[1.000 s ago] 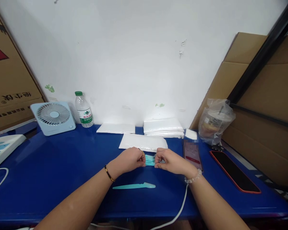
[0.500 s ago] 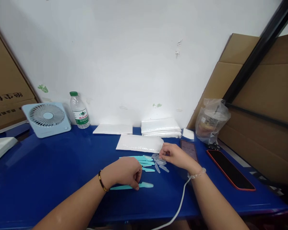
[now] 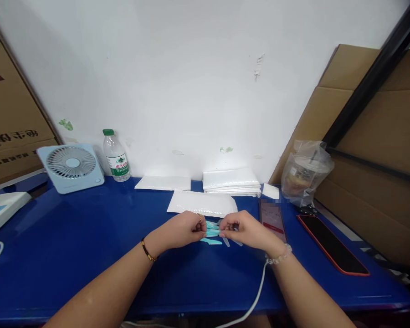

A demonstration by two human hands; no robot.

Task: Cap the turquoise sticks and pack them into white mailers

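My left hand (image 3: pixel 186 231) is closed in a pinch on a turquoise eyebrow razor (image 3: pixel 212 232), whose blade end points right. Facing it, my right hand (image 3: pixel 242 231) pinches at that end of the razor. A small clear blade cap seems to be between its fingertips, though the fingers mostly hide it. Under and around both hands lie several more turquoise razors, one loose razor (image 3: pixel 214 242) showing below the fingertips. Loose clear caps (image 3: pixel 227 243) lie partly covered by my right hand.
Behind my hands lie a white padded envelope (image 3: pixel 201 203) and a stack of envelopes (image 3: pixel 230 180). To the right are two phones, one dark (image 3: pixel 333 246), and a bagged cup (image 3: pixel 304 175). A fan (image 3: pixel 71 167) and water bottle (image 3: pixel 116 157) stand left. A white cable (image 3: pixel 256 300) runs by my right wrist.
My left hand has lifted the razor from the near tabletop up to my right hand. My right hand has come slightly nearer from the caps, and the fingertips now almost meet.
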